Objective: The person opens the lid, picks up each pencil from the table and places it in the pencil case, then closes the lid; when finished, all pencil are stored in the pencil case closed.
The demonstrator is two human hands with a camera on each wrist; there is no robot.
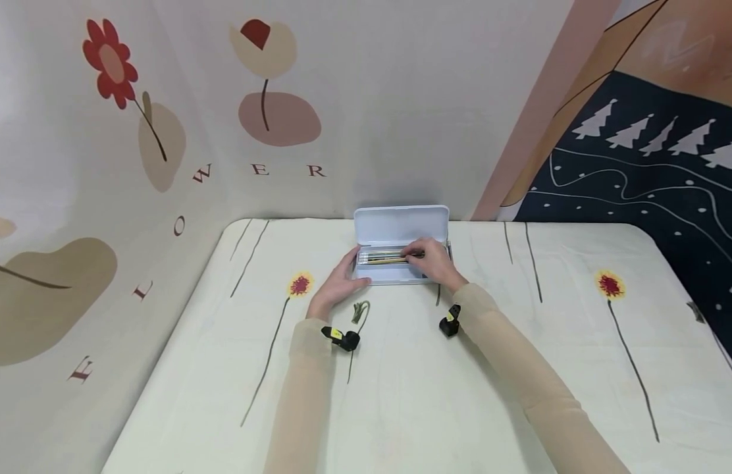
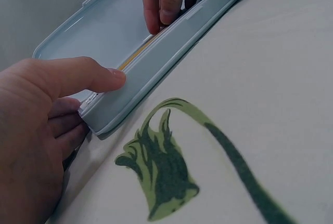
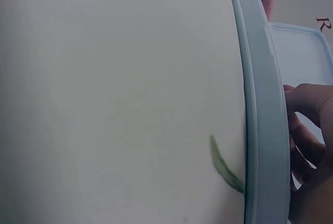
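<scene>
A pale blue pencil case (image 1: 401, 225) lies with its lid raised at the back of the table. Several slim pencils (image 1: 384, 257), one of them yellow, lie lengthwise inside. My left hand (image 1: 338, 284) grips the case's left end. In the left wrist view, its thumb (image 2: 106, 80) rests on the front wall and the other fingers are partly hidden behind the end. My right hand (image 1: 430, 261) reaches into the right half, fingers and thumb bent down to pinch at the pencils. In the right wrist view, the front wall (image 3: 268, 104) hides its fingertips.
The table has a white cloth (image 1: 401, 395) printed with flowers and stems. Behind the case hangs a pale printed curtain (image 1: 395, 131), with a dark panel of trees (image 1: 638, 171) to the right. Each wrist wears a small black camera (image 1: 345, 340).
</scene>
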